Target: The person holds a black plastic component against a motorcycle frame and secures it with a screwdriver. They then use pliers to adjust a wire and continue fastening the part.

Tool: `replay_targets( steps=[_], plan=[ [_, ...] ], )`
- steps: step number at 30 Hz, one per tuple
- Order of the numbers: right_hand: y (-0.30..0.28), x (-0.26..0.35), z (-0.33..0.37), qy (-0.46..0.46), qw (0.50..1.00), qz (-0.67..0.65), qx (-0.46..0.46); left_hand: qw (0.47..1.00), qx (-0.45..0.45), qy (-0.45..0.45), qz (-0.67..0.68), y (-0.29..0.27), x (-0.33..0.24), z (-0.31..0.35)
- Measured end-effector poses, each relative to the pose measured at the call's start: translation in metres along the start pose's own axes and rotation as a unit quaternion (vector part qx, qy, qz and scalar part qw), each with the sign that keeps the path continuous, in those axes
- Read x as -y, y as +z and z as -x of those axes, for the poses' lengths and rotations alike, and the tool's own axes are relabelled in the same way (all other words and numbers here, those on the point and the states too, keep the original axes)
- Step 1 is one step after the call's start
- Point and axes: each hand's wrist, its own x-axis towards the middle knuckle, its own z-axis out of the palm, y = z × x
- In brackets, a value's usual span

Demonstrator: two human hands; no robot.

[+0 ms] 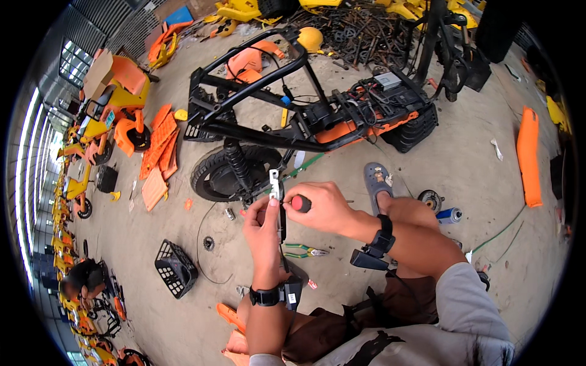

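My left hand (pixel 261 229) is closed around a narrow silver-white metal part (pixel 274 180), its thumb pressed on the part's face. A dark strip or cable hangs below the part along my palm. In my closed right hand (pixel 331 206) is a screwdriver (pixel 300 204) with a red and black handle. Its thin shaft points left at the metal part; whether the tip touches it I cannot tell. Just beyond both hands stands a stripped black scooter frame (pixel 256 136) with a wheel (pixel 204 178). Green-handled pliers (pixel 298 251) lie on the floor below my right hand.
A black basket (pixel 174 268), a small gear (pixel 209 244) and a thin cable lie left. To the right are a blue spray can (pixel 448 216) and an orange panel (pixel 528 158). Metal scrap (pixel 360 43) is heaped behind the frame. Another person (pixel 85 277) crouches far left.
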Motion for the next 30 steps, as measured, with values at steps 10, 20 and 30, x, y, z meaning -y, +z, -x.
replay_targets(
  steps=[10, 20, 30],
  plan=[
    [0.0029, -0.0008, 0.0008, 0.03, 0.999, -0.009, 0.011, 1.0, -0.007, -0.003, -0.011, -0.0023, 0.0015, 0.0003],
    [0.0066, 0.002, 0.0008, 0.013, 1.0, 0.003, -0.003, 1.0, -0.012, 0.016, 0.003, -0.0036, 0.0001, -0.001],
    [0.0097, 0.002, 0.0034, 0.003, 1.0, -0.013, -0.013, 1.0, -0.016, 0.014, 0.0, -0.0073, -0.0006, -0.0003]
  ],
)
